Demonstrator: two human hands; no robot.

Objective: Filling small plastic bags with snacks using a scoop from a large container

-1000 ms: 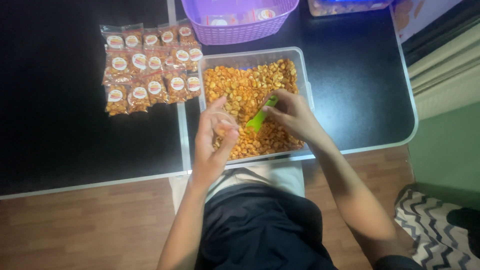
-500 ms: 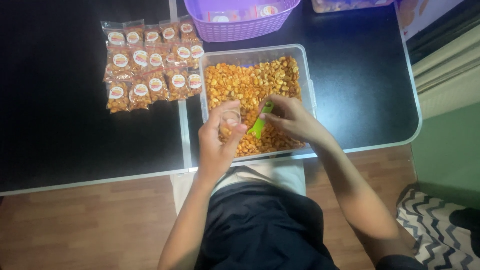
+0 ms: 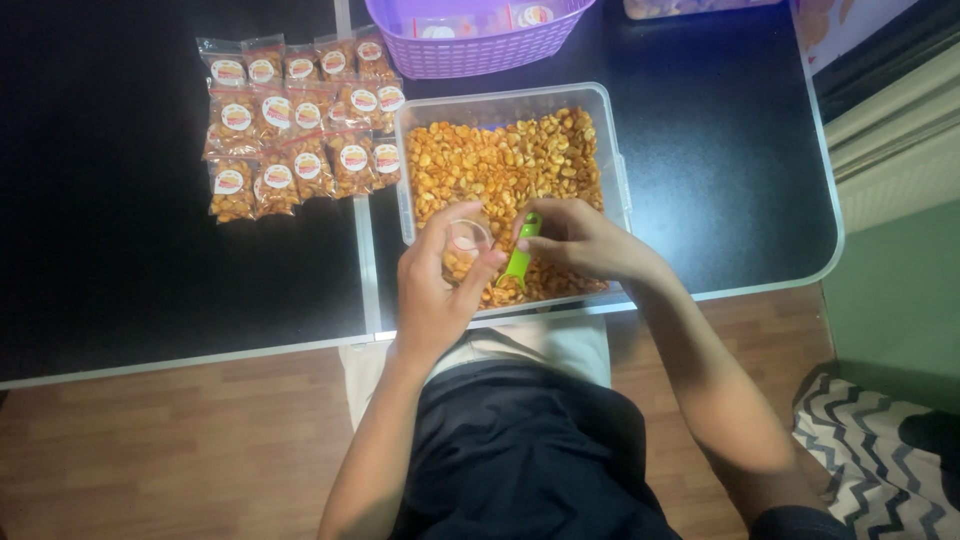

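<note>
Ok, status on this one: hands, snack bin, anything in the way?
Left hand holds small clear bag. Right hand holds green scoop over snack bin. Filled packets lie apart; nothing blocking.

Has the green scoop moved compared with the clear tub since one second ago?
Yes. The green scoop has swung from slanted to nearly upright, moving toward the clear tub's near edge.

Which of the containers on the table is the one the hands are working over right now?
The clear plastic tub heaped with orange snacks, nearest the person. The purple basket sits beyond it at the far edge, untouched by either hand.
</note>
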